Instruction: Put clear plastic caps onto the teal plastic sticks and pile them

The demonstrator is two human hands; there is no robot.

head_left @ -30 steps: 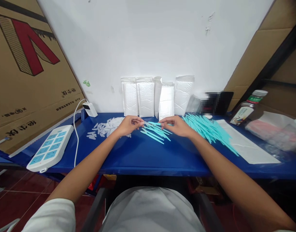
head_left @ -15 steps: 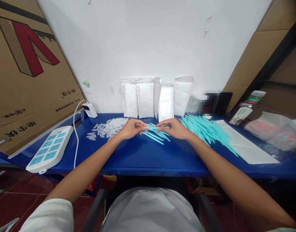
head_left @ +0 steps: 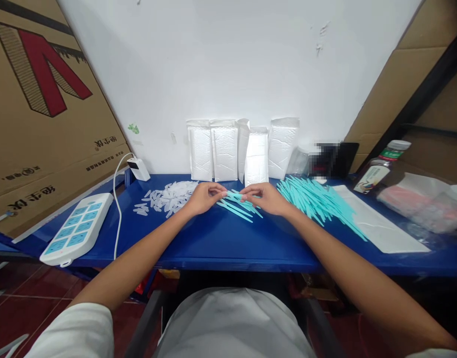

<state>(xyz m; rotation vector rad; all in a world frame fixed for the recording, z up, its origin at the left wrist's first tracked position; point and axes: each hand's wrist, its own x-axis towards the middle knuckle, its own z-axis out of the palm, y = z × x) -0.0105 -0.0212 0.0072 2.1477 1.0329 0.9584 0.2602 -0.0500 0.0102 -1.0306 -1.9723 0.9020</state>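
Note:
My left hand (head_left: 206, 197) is closed in a pinch on the left end of a thin turquoise stick (head_left: 233, 194). My right hand (head_left: 266, 198) pinches toward the other end of it, thumb and fingers close together. Whatever lies between the fingertips themselves is too small to make out. Just below the hands, several loose turquoise sticks (head_left: 238, 214) lie side by side on the blue table (head_left: 228, 246). A heap of small translucent white pieces (head_left: 170, 197) spreads out left of my left hand. To the right of my right hand is a large pile of turquoise sticks (head_left: 314, 199).
White padded envelopes (head_left: 225, 151) stand against the wall. At the left are a power strip (head_left: 79, 228) and a white plug-in device (head_left: 138, 169) with a cable. A flat white envelope (head_left: 385, 223), a bottle (head_left: 381, 166) and a plastic bag (head_left: 422, 204) lie or stand at right.
Both hands stay nearly in place above the loose sticks. The right fingers have shifted slightly left and their grip looks a little changed.

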